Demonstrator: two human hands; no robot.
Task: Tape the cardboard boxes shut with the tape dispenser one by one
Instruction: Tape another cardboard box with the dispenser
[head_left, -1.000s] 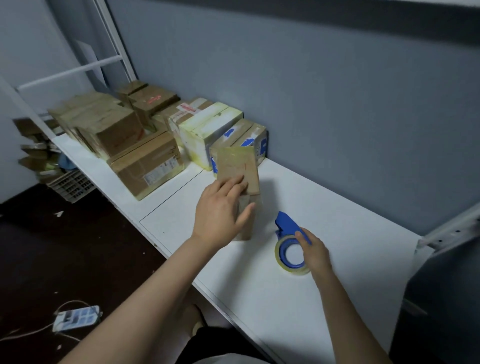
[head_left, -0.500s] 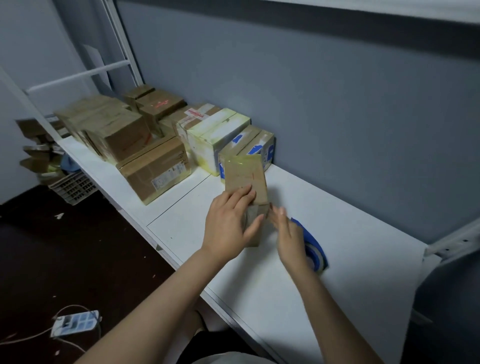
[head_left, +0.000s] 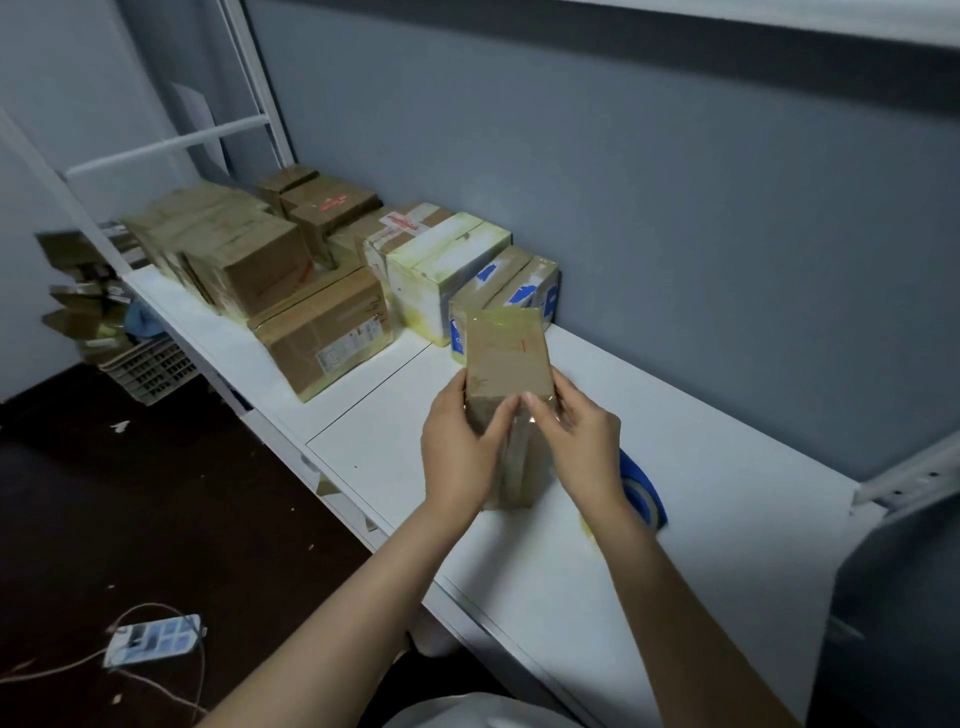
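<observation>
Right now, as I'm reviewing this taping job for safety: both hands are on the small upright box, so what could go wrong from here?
1. The small box stands tall on a narrow end; a push from the left hand or right hand could tip it.
2. The tape dispenser lies just behind the right wrist, partly hidden; drawing that arm back may knock it.
</observation>
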